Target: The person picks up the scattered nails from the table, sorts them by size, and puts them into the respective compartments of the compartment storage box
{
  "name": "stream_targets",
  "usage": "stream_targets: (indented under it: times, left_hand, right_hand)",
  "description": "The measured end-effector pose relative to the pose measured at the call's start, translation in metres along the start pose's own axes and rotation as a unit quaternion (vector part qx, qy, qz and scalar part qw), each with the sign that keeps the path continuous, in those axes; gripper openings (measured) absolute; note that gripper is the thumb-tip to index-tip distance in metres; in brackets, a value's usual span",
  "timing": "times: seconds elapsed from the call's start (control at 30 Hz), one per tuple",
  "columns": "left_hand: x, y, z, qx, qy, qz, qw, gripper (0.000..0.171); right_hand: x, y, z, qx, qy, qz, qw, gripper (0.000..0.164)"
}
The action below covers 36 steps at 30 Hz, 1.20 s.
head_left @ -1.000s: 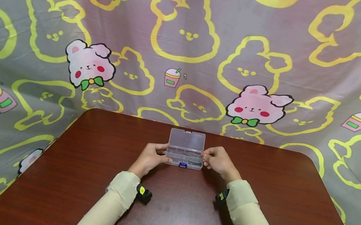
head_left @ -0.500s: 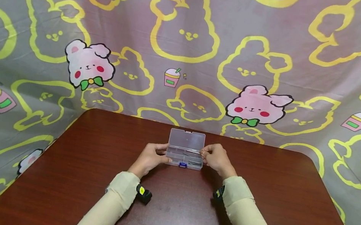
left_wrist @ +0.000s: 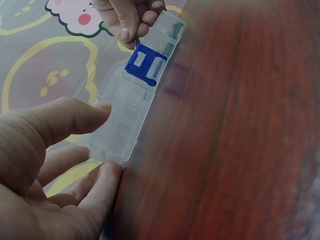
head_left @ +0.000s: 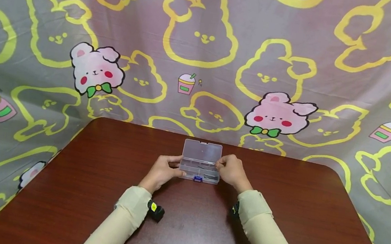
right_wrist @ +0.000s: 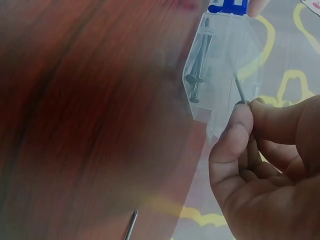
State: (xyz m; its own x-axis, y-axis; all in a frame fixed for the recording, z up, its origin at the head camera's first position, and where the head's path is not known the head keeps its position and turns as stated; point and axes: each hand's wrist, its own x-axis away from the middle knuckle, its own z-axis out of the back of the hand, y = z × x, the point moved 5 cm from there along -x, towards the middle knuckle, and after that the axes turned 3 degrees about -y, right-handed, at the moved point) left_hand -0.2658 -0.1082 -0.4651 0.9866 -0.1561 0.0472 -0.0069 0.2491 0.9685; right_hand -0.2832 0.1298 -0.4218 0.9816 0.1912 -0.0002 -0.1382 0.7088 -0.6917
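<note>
A clear plastic compartment box (head_left: 201, 151) with a blue latch (left_wrist: 146, 64) rests on the table, its lid raised at the back. My left hand (head_left: 163, 171) grips the box's left end, thumb at the front and fingers round the end wall. At the right end, the thumb and forefinger of my right hand (head_left: 232, 171) pinch a thin metal nail (right_wrist: 241, 91) over the rear compartment; its far part is blurred behind clear plastic. Several dark nails (right_wrist: 200, 65) with flat heads lie in the front right compartment.
The dark red wooden table (head_left: 106, 193) has its back edge just behind the box. A patterned cloth (head_left: 133, 30) hangs behind and at both sides. The pointed tip of another thin metal piece (right_wrist: 132, 225) shows at the bottom of the right wrist view.
My right hand has moved a little left and inward over the box's right end with the nail. The left hand and the box have stayed in place.
</note>
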Motion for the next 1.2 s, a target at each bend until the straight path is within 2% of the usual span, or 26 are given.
stream_targets:
  times: [0.33, 0.53, 0.77, 1.2]
  left_hand:
    - [0.0, 0.002, 0.001, -0.003, 0.0, 0.0, 1.0, 0.065]
    - [0.0, 0.002, 0.001, -0.006, 0.002, 0.003, 1.0, 0.065]
    - [0.0, 0.002, 0.001, -0.003, 0.005, 0.003, 1.0, 0.065]
    - [0.0, 0.002, 0.001, -0.001, 0.002, -0.002, 1.0, 0.064]
  right_hand:
    - [-0.002, -0.005, -0.003, 0.031, 0.003, 0.007, 0.999, 0.036]
    - [-0.001, -0.003, -0.002, 0.019, 0.002, 0.001, 1.0, 0.024]
    - [0.006, 0.003, 0.01, -0.003, 0.007, -0.006, 1.0, 0.014]
    - [0.023, 0.025, 0.035, -0.013, 0.002, -0.032, 0.999, 0.017]
